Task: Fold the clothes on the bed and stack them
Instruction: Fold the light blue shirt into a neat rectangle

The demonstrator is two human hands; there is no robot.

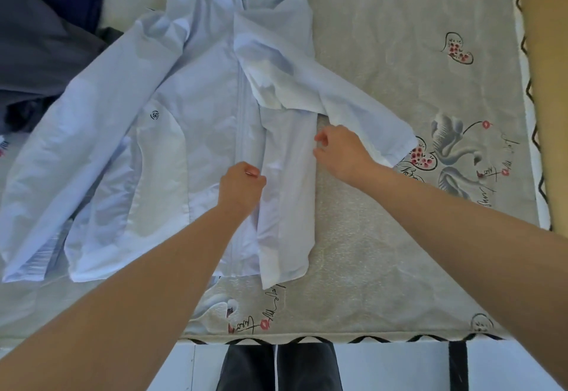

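The far end of the pale blue jacket (pixel 196 107) was cut off by the top edge of the view, so the hood could not be made out in full. The dark clothes (pixel 46 43) heaped at the upper left were also cropped by the frame, and the separate garments in that heap could not be told apart. The small round logo (pixel 154 115) on the jacket's chest was too small to be read with certainty.

The bed (pixel 399 237) was covered by a grey quilted sheet printed with swans, hearts and handwriting, edged with a black zigzag trim. A tan strip (pixel 550 83) was seen beyond the bed's right edge, and a white floor (pixel 184 369) with the person's dark trousers (pixel 276 369) was seen below the near edge.

The jacket was spread flat on the bed, front up, with its long axis running away from the person: hem near, hood far. Its zip line was laid along that axis. One sleeve (pixel 61 160) was stretched toward the near left; the other sleeve (pixel 353 107) was thrown across to the right, over a front panel folded inward.

The left hand (pixel 241 186) was curled into a fist on the fabric beside the zip, apparently gripping it. The right hand (pixel 341 152) was curled at the folded panel's right edge, its fingertips pinching the cloth there.
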